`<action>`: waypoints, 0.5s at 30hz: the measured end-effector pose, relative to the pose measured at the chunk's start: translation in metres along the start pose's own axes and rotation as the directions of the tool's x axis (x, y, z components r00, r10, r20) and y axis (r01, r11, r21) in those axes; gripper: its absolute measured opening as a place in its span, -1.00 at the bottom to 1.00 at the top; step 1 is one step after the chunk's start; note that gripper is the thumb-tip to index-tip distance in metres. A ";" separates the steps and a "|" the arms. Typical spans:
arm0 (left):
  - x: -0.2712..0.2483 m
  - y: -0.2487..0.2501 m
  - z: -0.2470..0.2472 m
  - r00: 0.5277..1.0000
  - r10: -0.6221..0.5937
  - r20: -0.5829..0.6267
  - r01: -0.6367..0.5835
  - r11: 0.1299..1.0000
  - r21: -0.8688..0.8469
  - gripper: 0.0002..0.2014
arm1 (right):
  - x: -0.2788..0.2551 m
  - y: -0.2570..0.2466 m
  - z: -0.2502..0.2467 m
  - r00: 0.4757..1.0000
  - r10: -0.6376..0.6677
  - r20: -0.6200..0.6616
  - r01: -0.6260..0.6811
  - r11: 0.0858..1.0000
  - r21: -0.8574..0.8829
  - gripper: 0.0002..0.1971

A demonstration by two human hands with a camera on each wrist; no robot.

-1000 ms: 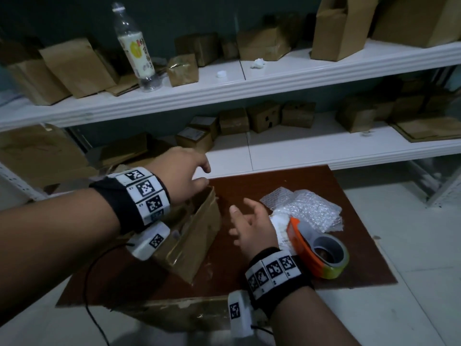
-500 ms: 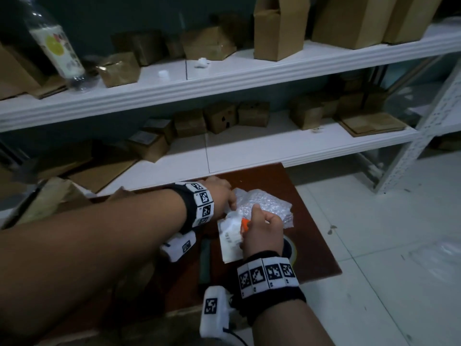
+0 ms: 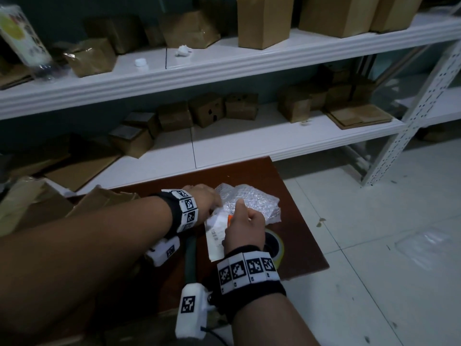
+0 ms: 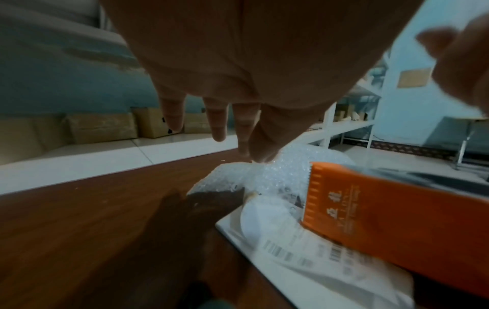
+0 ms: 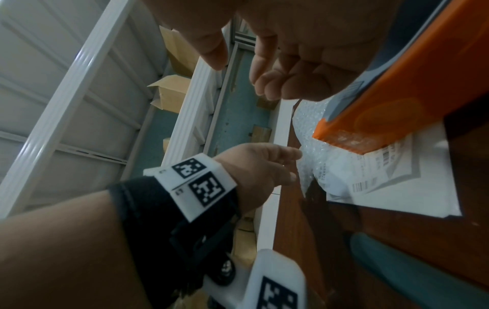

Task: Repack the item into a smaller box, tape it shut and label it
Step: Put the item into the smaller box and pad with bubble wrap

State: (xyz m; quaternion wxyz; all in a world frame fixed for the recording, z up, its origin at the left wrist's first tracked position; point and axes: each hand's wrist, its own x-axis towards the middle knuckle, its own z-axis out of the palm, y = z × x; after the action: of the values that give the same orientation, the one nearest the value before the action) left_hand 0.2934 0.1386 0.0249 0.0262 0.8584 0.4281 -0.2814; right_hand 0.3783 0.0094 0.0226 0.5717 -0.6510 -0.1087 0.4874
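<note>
A crumpled sheet of bubble wrap (image 3: 252,201) (image 4: 278,175) (image 5: 309,161) lies on the brown table (image 3: 304,245), partly over a white label sheet (image 3: 214,237) (image 4: 291,246) (image 5: 397,188). My left hand (image 3: 218,203) (image 4: 251,154) (image 5: 293,163) pinches the wrap's near corner between thumb and forefinger. My right hand (image 3: 239,213) (image 5: 285,87) curls over the orange tape dispenser (image 3: 230,218) (image 4: 383,219) (image 5: 397,94), whose toothed end lies over the label sheet. Its tape roll (image 3: 279,248) shows below my right wrist. An open cardboard box (image 3: 99,198) sits at the table's left.
A dark green handle (image 3: 190,258) (image 5: 397,263) lies on the table between my forearms. White shelves (image 3: 224,68) behind hold several cardboard boxes and a plastic bottle (image 3: 22,38). Pale tiled floor (image 3: 374,245) spreads to the right of the table.
Both hands moved right from the open box to the bubble wrap and dispenser. The left took the wrap's corner and the right closed over the dispenser, now tipped flat; little differs over the last half second.
</note>
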 end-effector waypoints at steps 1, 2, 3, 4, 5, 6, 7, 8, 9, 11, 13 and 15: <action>-0.003 -0.004 0.003 1.000 0.014 -0.011 -0.014 1.000 -0.005 -0.55 | -0.001 0.001 0.003 1.000 0.017 -0.014 -0.017 1.000 0.014 -0.74; -0.009 -0.007 0.006 1.000 0.014 0.015 -0.013 1.000 -0.024 -0.58 | -0.001 0.001 0.006 0.999 0.029 -0.024 -0.028 0.999 0.022 -0.73; -0.013 -0.006 0.008 0.999 0.009 0.054 -0.006 0.998 -0.055 -0.57 | -0.003 0.002 0.008 0.999 0.036 -0.019 -0.035 0.999 0.031 -0.70; -0.015 -0.003 0.009 0.996 0.002 0.090 0.004 0.997 -0.073 -0.52 | -0.004 0.003 0.009 0.999 0.048 0.008 -0.048 0.997 0.058 -0.66; -0.013 0.001 0.011 0.993 0.001 0.118 0.009 0.997 -0.078 -0.46 | -0.005 0.003 0.010 0.997 0.059 0.043 -0.063 0.993 0.098 -0.67; -0.009 0.005 0.010 0.991 0.014 0.133 -0.007 0.998 -0.055 -0.42 | -0.007 0.003 0.010 0.996 0.066 0.067 -0.073 0.991 0.115 -0.73; -0.007 0.008 0.012 0.991 0.033 0.132 -0.030 0.999 -0.030 -0.41 | -0.009 0.003 0.011 0.994 0.071 0.077 -0.080 0.991 0.111 -0.77; 0.000 0.007 0.018 0.990 0.054 0.128 -0.052 0.998 -0.017 -0.38 | -0.012 0.003 0.011 0.994 0.073 0.085 -0.081 0.992 0.092 -0.78; 0.007 0.005 0.027 0.991 0.058 0.119 -0.056 0.998 -0.025 -0.36 | -0.014 0.004 0.012 0.995 0.061 0.082 -0.067 0.995 0.071 -0.74; 0.017 0.000 0.040 0.999 0.046 0.012 -0.045 0.995 -0.090 -0.35 | -0.015 0.004 0.011 0.998 0.037 0.053 -0.041 0.997 0.068 -0.60; 0.019 -0.004 0.038 0.990 0.004 -0.144 -0.029 0.984 -0.178 -0.41 | -0.011 0.004 0.010 0.999 0.036 0.014 -0.036 0.999 0.038 -0.61; 0.015 -0.011 0.023 0.962 -0.079 -0.260 0.018 0.973 -0.230 -0.37 | -0.008 0.003 0.010 0.998 0.060 -0.005 -0.060 0.998 0.020 -0.64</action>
State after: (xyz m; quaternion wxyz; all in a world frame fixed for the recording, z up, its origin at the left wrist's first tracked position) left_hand 0.2819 0.1498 0.0000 0.0584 0.8691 0.4779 -0.1131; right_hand 0.3655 0.0091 0.0249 0.5634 -0.6498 -0.0825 0.5036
